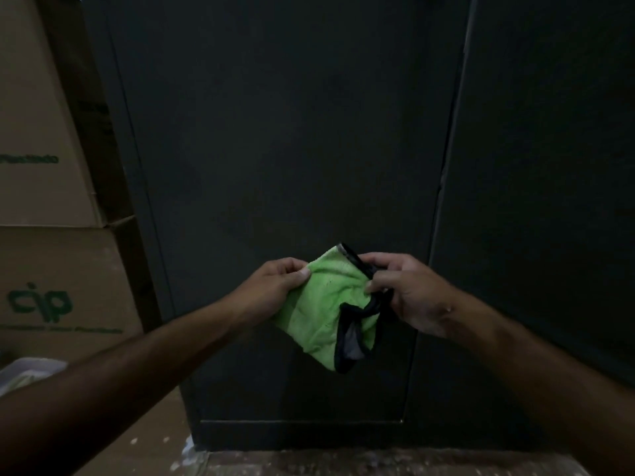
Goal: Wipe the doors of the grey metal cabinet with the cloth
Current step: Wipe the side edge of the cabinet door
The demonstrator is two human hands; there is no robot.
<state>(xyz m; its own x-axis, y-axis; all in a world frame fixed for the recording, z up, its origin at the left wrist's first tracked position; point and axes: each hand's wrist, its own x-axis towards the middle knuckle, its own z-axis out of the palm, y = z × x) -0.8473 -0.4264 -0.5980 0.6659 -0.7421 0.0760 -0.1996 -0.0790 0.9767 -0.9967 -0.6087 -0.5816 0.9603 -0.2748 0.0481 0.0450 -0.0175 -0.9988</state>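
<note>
Both the left hand (275, 286) and right hand (409, 297) pinch the green cloth (323, 314) between curled fingers (372, 286), short of the cabinet doors (292, 149), wiping seemingly pending.

Both forearms extended forward. Left hand (275, 286) and right hand (409, 297) each pinch the green cloth (323, 310), fingers (304, 273) curled.

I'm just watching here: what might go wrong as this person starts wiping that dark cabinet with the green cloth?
Both the left hand and the right hand only pinch the green cloth at its edges, so it may slip and drop onto the dusty floor.

The cabinet door is dark and the light is dim, so missed patches would be hard to spot.

The cardboard boxes stand close on the left, so an elbow may bump them.
</note>
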